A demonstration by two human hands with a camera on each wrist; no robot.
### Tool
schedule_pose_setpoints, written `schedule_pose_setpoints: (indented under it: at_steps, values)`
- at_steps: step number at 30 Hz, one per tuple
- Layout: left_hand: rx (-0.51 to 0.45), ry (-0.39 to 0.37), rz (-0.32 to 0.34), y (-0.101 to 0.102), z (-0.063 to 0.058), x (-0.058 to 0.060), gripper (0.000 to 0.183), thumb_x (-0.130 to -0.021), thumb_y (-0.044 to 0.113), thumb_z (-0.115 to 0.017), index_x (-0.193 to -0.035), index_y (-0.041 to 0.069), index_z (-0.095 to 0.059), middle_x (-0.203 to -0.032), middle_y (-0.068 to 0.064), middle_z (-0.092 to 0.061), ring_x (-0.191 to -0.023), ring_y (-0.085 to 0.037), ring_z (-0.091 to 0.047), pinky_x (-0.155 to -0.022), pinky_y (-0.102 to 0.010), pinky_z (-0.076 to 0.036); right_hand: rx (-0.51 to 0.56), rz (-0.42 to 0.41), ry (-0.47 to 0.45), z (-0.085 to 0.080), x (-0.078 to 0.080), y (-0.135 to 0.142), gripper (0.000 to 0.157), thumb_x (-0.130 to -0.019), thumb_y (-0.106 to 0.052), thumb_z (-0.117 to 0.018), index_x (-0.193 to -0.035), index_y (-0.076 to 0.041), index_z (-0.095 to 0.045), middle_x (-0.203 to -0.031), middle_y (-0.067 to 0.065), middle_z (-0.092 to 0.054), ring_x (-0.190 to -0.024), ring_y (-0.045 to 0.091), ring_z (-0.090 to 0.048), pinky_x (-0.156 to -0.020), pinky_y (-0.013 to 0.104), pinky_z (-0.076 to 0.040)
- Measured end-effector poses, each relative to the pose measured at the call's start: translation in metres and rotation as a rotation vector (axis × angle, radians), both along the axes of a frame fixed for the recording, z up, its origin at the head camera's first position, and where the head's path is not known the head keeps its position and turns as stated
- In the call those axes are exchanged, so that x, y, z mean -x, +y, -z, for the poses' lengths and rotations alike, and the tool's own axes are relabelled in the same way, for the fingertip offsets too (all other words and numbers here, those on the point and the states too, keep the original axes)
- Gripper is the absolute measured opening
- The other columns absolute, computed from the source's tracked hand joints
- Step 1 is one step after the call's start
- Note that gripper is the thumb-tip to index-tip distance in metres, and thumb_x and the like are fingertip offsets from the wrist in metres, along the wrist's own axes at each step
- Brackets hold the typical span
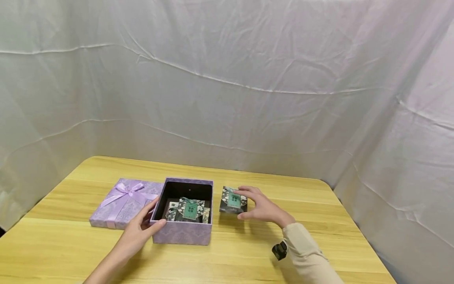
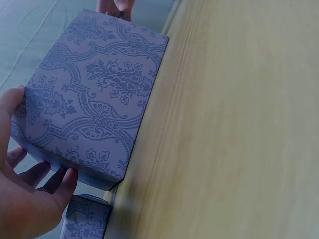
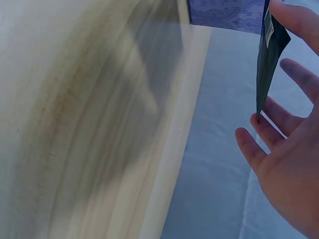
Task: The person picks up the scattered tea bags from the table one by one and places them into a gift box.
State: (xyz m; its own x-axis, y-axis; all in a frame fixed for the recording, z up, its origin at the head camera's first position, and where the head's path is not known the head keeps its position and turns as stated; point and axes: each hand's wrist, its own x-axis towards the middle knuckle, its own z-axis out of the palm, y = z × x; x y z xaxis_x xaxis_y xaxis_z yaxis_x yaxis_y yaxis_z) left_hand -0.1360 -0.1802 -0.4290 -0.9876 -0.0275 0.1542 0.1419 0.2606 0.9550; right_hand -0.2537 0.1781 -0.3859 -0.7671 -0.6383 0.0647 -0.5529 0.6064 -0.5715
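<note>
My left hand grips the near left corner of an uncovered purple gift box, the thumb on its front and the fingers along its side. Inside the black-lined box lie several small packets, the uppermost a dark floral packet with a green label. To the right of the box, my right hand holds a matching packet by its edges, above the table. The right wrist view shows this packet almost edge-on between thumb and fingertips.
Left of the box lies its purple patterned lid with a ribbon bow. A wooden table carries everything, with a pale curtain behind it and at its sides. A small black device sits at the right wrist.
</note>
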Motion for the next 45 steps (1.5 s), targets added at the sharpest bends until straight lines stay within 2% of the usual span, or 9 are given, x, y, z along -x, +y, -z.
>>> schedule_pose_setpoints:
  at_steps: [7,19,32,45]
  values:
    - [0.003,0.009,0.001,-0.001,0.000,-0.001,0.069,-0.093,0.018,-0.066,-0.152,0.010,-0.032,-0.144,-0.028,-0.039,-0.119,-0.042,-0.051,-0.088,-0.016,-0.044,0.020,-0.011,0.024,-0.010,-0.005,-0.001,0.072,-0.079,-0.024,-0.079,-0.143,-0.014,-0.048,-0.150,0.015,-0.034,-0.136,0.038,-0.028,-0.103,0.065,-0.029]
    - [-0.008,0.005,-0.004,-0.001,0.000,-0.001,0.069,-0.093,0.018,-0.067,-0.151,0.010,-0.032,-0.144,-0.029,-0.039,-0.119,-0.042,-0.051,-0.088,-0.015,-0.043,0.017,-0.046,0.058,-0.023,-0.008,-0.007,0.070,-0.082,-0.032,-0.076,-0.144,-0.017,-0.048,-0.150,0.010,-0.036,-0.136,0.034,-0.028,-0.102,0.063,-0.032]
    - [-0.008,0.012,0.002,0.000,-0.001,-0.001,0.069,-0.093,0.017,-0.067,-0.151,0.010,-0.032,-0.143,-0.030,-0.039,-0.119,-0.043,-0.051,-0.088,-0.015,-0.044,-0.006,-0.076,0.103,-0.038,-0.010,-0.026,0.071,-0.083,-0.035,-0.073,-0.146,-0.018,-0.045,-0.149,0.007,-0.037,-0.136,0.029,-0.030,-0.104,0.058,-0.032]
    - [-0.011,0.021,0.008,0.001,0.001,0.000,0.069,-0.092,0.017,-0.067,-0.151,0.009,-0.032,-0.143,-0.030,-0.039,-0.119,-0.043,-0.051,-0.088,-0.015,-0.043,-0.057,-0.115,0.131,-0.051,-0.011,-0.047,0.070,-0.084,-0.034,-0.073,-0.146,-0.017,-0.045,-0.150,0.012,-0.035,-0.137,0.030,-0.028,-0.105,0.056,-0.032]
